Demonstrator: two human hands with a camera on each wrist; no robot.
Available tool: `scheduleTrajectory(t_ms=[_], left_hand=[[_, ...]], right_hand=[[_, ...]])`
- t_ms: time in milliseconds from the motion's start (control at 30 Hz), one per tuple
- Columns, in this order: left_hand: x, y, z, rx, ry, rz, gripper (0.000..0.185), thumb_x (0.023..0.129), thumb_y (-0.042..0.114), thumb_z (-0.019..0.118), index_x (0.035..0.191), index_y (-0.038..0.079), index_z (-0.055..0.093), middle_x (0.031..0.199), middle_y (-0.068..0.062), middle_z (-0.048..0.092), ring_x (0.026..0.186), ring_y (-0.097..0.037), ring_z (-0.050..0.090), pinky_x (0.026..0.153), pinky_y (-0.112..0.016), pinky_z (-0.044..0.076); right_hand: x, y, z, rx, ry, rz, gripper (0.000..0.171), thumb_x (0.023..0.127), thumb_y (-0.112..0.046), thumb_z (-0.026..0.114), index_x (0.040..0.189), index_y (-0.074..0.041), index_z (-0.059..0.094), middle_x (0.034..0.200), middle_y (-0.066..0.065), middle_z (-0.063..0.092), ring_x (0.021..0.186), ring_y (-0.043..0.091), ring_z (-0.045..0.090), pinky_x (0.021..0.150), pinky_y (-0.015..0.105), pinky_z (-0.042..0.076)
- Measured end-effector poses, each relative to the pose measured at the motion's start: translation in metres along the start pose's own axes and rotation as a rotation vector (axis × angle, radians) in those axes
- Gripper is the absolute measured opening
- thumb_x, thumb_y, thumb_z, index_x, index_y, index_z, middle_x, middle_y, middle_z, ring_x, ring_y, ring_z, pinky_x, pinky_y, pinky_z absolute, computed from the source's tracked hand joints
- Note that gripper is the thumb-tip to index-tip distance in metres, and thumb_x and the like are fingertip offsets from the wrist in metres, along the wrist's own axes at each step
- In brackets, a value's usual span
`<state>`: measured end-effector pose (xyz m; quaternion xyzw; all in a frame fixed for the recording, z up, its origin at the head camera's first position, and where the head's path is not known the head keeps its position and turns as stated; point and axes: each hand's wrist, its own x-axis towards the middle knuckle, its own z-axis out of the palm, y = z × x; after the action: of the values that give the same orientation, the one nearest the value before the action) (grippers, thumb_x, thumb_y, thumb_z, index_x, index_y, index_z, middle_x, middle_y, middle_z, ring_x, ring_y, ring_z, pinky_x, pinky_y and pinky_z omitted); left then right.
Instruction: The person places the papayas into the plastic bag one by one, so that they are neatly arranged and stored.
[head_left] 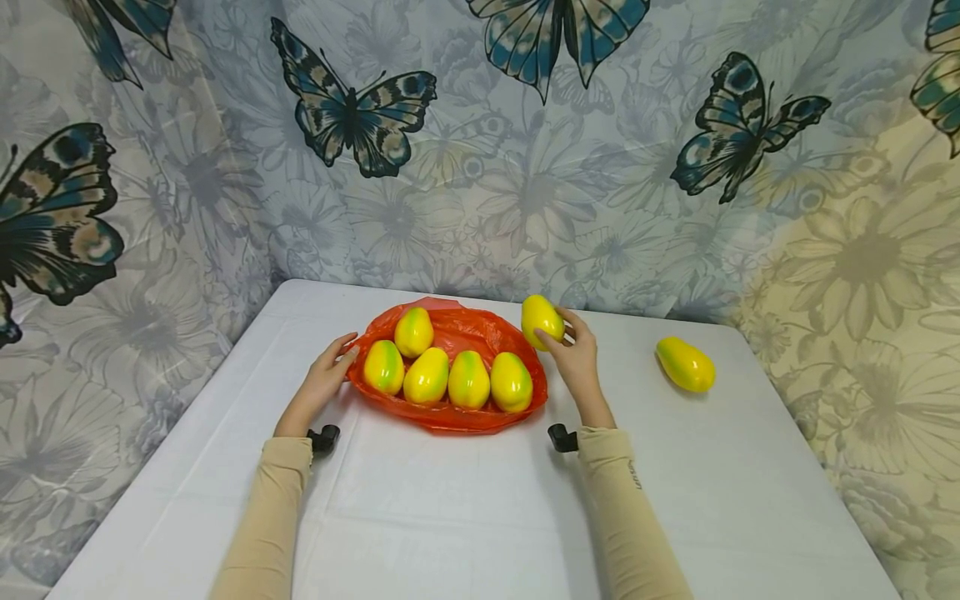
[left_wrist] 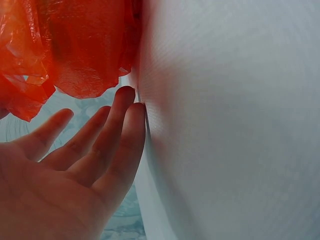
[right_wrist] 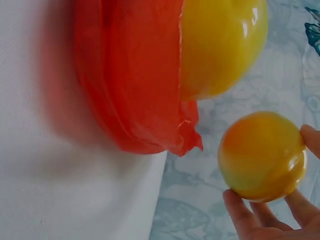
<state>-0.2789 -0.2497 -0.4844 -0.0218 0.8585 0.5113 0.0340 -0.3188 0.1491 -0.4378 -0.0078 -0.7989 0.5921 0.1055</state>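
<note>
A red plastic bag (head_left: 465, 421) lies on the table, its mouth spread wide, with several glossy yellow-green mangoes (head_left: 426, 377) inside. My left hand (head_left: 327, 372) is at the bag's left edge. In the left wrist view, the fingers (left_wrist: 131, 130) extend loosely beside the red plastic; whether the thumb touches it cannot be made out. Above the bag's right rim, my right hand (head_left: 576, 354) holds one mango (head_left: 541, 322) between thumb and fingers. That same mango (right_wrist: 262, 156) shows clear of the bag in the right wrist view.
Another mango (head_left: 686, 365) lies on the white-covered table (head_left: 450, 517), to the right of my right hand. A butterfly-and-flower patterned cloth (head_left: 525, 192) rises behind the table and along its sides. Each wrist wears a small black camera (head_left: 562, 438).
</note>
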Motion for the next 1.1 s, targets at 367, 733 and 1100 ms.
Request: scheduleTrajectory(t_ms=[367, 733, 1100], left_hand=[[0.001, -0.002, 0.000, 0.000, 0.004, 0.011, 0.061, 0.104, 0.045, 0.037, 0.155, 0.014, 0.025, 0.154, -0.025, 0.032, 0.131, -0.041, 0.048, 0.101, -0.048, 0.049], [0.002, -0.003, 0.001, -0.003, 0.003, 0.012, 0.062, 0.104, 0.047, 0.037, 0.155, 0.014, 0.024, 0.154, -0.026, 0.032, 0.131, -0.042, 0.048, 0.101, -0.048, 0.049], [0.001, -0.002, 0.000, -0.007, 0.005, 0.028, 0.061, 0.104, 0.046, 0.037, 0.155, 0.014, 0.025, 0.154, -0.026, 0.033, 0.130, -0.041, 0.049, 0.098, -0.042, 0.051]], right_hand=[[-0.005, -0.010, 0.012, 0.024, -0.040, 0.001, 0.058, 0.089, -0.019, 0.072, 0.141, -0.007, 0.050, 0.149, 0.013, 0.044, 0.133, 0.034, 0.043, 0.112, 0.045, 0.040], [-0.007, -0.020, 0.028, 0.009, -0.060, 0.005, 0.058, 0.089, -0.022, 0.072, 0.141, -0.010, 0.050, 0.149, 0.012, 0.044, 0.134, 0.034, 0.043, 0.112, 0.045, 0.041], [-0.007, -0.022, 0.042, 0.019, -0.094, -0.010, 0.057, 0.089, -0.024, 0.072, 0.140, -0.011, 0.051, 0.148, 0.011, 0.045, 0.132, 0.034, 0.045, 0.111, 0.045, 0.041]])
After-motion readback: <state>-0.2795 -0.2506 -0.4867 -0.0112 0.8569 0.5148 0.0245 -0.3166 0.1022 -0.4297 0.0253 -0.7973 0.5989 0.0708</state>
